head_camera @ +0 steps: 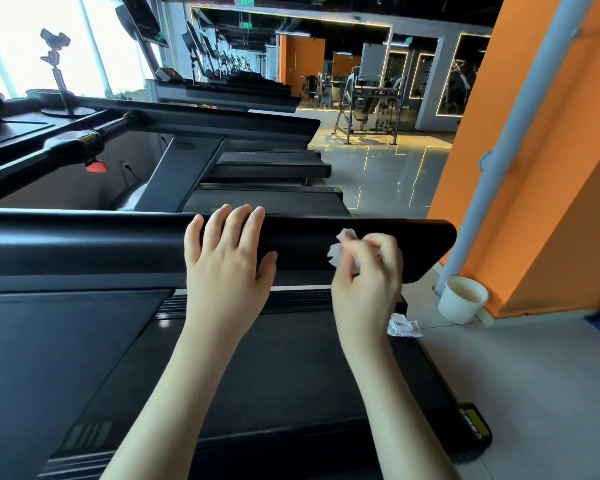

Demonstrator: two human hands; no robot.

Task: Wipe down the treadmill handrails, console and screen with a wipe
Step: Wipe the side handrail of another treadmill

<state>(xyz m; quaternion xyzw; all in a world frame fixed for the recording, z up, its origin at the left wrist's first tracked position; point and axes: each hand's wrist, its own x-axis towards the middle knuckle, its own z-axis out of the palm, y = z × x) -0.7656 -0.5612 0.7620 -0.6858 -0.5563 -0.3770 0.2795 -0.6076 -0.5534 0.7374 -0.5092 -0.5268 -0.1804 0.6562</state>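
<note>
A wide black handrail point(84, 244) of the treadmill runs across the middle of the head view and ends at the right. My left hand point(226, 258) lies flat on it, fingers straight and draped over its far edge. My right hand point(368, 271) is to the right of it, over the rail's end, and pinches a crumpled white wipe point(340, 247) against the rail's surface. Below the rail lies the dark treadmill belt point(274, 368). The console and screen of this treadmill are out of view.
A white paper cup point(461, 303) stands on the floor by a grey pipe point(499, 168) and orange wall. A torn white wrapper point(404, 325) lies on the treadmill's right edge. More treadmills point(222, 133) stand in a row beyond. A small stand point(63, 95) sits at far left.
</note>
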